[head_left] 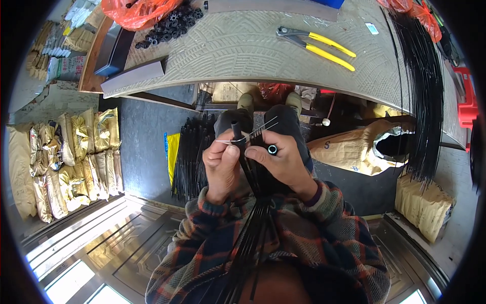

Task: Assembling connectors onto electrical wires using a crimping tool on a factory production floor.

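Observation:
Between my hands, over my lap, is a bundle of thin black rods [255,213] that runs back toward my chest. My left hand [220,167] is closed, thumb and forefinger pinching a thin pale wire [223,141] beside an upright black tube [235,129]. The wire's ends cross past the tube toward the right. My right hand [283,161] is closed round several black rods, its thumb pressing near the tube's base. A short black tube with a pale teal rim [273,150] sticks out between its fingers. The fingertips partly hide where wire and tube meet.
Ahead stands a worktable [223,55] with yellow-handled cutters [324,48], small black ring-shaped parts [174,24] and an orange plastic bag [142,12]. Long black rods [422,91] hang over its right edge. More black rods [192,157] stand left of my legs; a brown sack [349,147] lies right.

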`<state>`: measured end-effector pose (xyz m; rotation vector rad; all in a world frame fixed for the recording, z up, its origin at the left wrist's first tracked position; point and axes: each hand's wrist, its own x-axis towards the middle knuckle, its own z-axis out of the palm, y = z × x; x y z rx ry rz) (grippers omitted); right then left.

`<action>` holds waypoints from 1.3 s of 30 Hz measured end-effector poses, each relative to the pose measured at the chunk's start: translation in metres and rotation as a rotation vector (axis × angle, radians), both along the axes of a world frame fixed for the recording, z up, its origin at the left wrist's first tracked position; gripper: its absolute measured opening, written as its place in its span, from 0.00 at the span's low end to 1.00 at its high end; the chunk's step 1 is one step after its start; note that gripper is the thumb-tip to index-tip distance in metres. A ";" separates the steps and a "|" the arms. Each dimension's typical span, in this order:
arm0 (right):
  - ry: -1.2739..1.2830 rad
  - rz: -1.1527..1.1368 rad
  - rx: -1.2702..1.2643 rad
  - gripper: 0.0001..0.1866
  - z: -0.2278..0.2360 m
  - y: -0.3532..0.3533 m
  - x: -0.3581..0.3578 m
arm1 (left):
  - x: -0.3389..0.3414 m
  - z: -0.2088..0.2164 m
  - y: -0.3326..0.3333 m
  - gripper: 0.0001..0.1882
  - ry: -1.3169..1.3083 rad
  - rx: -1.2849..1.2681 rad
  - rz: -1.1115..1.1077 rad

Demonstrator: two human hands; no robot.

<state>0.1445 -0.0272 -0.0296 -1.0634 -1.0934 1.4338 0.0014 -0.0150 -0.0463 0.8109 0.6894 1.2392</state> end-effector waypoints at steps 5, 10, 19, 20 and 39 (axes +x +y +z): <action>-0.107 -0.042 0.146 0.07 -0.011 0.003 0.010 | 0.011 -0.015 0.010 0.18 0.098 0.229 0.020; 0.214 -0.710 0.249 0.33 0.004 0.036 0.055 | 0.022 0.010 0.008 0.15 -0.284 -0.212 -0.172; -0.207 0.491 0.091 0.17 0.076 0.090 0.045 | 0.026 0.016 -0.001 0.05 -0.291 -0.288 -0.127; -0.196 0.526 0.088 0.21 0.076 0.090 0.045 | 0.025 0.018 0.000 0.05 -0.294 -0.286 -0.125; -0.388 0.365 0.187 0.21 0.071 0.078 0.038 | 0.025 0.022 0.000 0.15 -0.290 -0.286 -0.049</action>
